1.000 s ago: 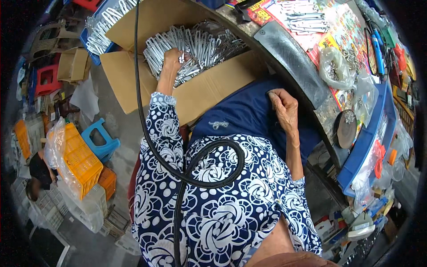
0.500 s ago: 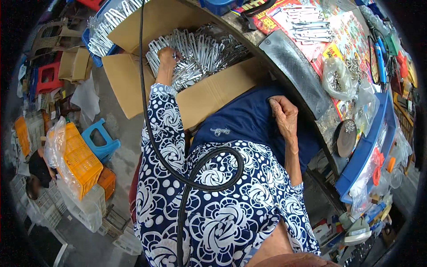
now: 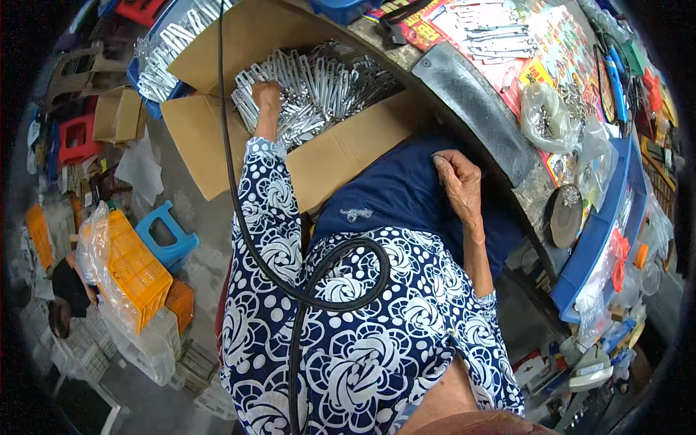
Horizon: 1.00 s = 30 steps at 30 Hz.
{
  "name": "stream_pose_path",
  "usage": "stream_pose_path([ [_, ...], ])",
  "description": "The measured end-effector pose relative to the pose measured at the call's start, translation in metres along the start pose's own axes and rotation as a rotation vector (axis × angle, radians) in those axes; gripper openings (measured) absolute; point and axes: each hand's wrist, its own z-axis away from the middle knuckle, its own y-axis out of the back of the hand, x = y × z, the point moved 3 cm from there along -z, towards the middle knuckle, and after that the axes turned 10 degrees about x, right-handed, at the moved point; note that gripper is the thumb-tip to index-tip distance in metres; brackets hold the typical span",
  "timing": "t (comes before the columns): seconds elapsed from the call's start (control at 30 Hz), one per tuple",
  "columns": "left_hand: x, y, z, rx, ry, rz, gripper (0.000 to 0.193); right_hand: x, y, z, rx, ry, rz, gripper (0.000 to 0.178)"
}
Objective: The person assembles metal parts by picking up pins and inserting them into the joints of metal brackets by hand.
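A cardboard box [image 3: 362,156] stands open in front of me. Slim silvery slotted metal pieces [image 3: 326,90] are heaped inside it, many in rows. My left hand [image 3: 267,96] is over the pile at its left side, closed like a fist with the knuckles up. Its fingertips are hidden, so what they grip does not show. On the dark blue cloth [image 3: 391,185] across my lap rests my right hand [image 3: 460,181], its fingers curled in and thumb pressed to them. Nothing shows between those fingers.
To the right, a worktable [image 3: 536,199] carries a row of metal pieces [image 3: 496,32] and a plastic bag of small parts [image 3: 545,119]. A black cable [image 3: 235,188] hangs across my front. On the floor at left are a blue stool [image 3: 168,235] and a yellow crate [image 3: 134,264].
My left hand has turned over the pile; fingers that partly showed at its right side are now hidden in a fist. My right hand keeps its pose. The whole view has shifted slightly.
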Motion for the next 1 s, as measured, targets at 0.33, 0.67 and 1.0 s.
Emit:
stream_pose_path([
  [0.33, -0.049, -0.04, 0.021, 0.426, -0.203, 0.093, 0.016, -0.001, 0.007, 0.007, -0.011, 0.169, -0.055, 0.017],
  [0.67, 0.006, 0.132, 0.039, -0.041, 0.551, 1.819, 0.022, -0.052, 0.111, 0.058, 0.198, 0.324, -0.008, 0.008],
  [1.0, 0.099, 0.306, 0.064, -0.216, -0.139, 1.571, 0.021, -0.029, 0.2, -0.027, 0.597, 0.443, 0.455, 0.015],
])
